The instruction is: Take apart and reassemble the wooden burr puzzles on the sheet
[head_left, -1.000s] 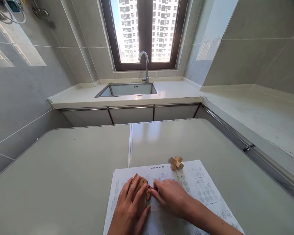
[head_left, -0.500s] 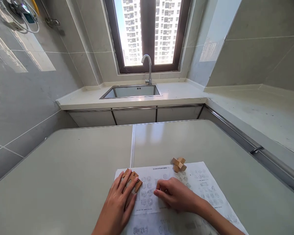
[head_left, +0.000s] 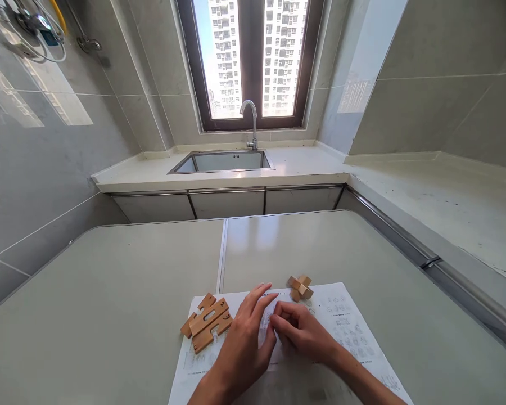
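Note:
A printed instruction sheet (head_left: 354, 332) lies on the grey table (head_left: 109, 292) in front of me. My left hand (head_left: 244, 343) rests on the sheet with its fingers stretched out flat, holding nothing. My right hand (head_left: 301, 332) sits beside it, fingers curled together on the paper; whether they hold anything is hidden. A flat group of notched wooden puzzle pieces (head_left: 206, 322) lies at the sheet's left edge, apart from both hands. An assembled wooden burr puzzle (head_left: 300, 287) stands at the sheet's top edge, just beyond my right hand.
Beyond the table runs a white counter (head_left: 303, 163) with a steel sink (head_left: 221, 161) and a tap (head_left: 251, 121) under a window. The counter continues along the right wall (head_left: 447, 197). A seam (head_left: 221, 253) splits the table top.
My left hand has let go of the flat wooden pieces, left them at the sheet's left edge and moved right onto the paper. My right hand has stayed on the sheet.

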`<act>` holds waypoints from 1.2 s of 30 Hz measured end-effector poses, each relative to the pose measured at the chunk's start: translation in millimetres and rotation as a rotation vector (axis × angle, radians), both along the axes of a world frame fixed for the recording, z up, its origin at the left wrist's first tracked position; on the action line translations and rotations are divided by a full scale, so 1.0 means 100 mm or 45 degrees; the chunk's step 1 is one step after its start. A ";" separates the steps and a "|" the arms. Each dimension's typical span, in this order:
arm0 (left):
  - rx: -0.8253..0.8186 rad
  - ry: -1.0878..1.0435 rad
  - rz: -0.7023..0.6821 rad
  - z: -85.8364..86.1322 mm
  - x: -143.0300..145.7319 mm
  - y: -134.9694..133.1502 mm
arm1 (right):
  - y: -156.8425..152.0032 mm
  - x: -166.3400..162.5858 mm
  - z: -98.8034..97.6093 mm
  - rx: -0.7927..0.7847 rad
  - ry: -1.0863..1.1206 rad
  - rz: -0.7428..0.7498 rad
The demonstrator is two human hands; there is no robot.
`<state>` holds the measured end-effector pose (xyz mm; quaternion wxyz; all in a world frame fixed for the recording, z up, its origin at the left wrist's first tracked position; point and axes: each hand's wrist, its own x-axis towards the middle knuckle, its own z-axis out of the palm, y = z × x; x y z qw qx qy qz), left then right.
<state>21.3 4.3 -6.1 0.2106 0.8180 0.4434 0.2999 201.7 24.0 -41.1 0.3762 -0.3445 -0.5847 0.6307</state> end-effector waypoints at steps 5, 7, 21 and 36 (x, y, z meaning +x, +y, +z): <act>-0.257 -0.277 0.001 -0.13 0.07 0.12 | 0.04 0.04 -0.05 -0.132 0.169 -0.054; -0.324 -0.347 0.024 -0.15 0.06 0.15 | 0.05 0.04 -0.08 -0.253 0.258 -0.057; -0.542 -0.610 0.085 -0.12 0.05 0.16 | 0.19 0.18 -0.18 -0.897 1.182 0.095; -0.583 -0.588 0.125 -0.10 0.07 0.17 | 0.22 0.19 -0.21 -0.930 1.279 0.059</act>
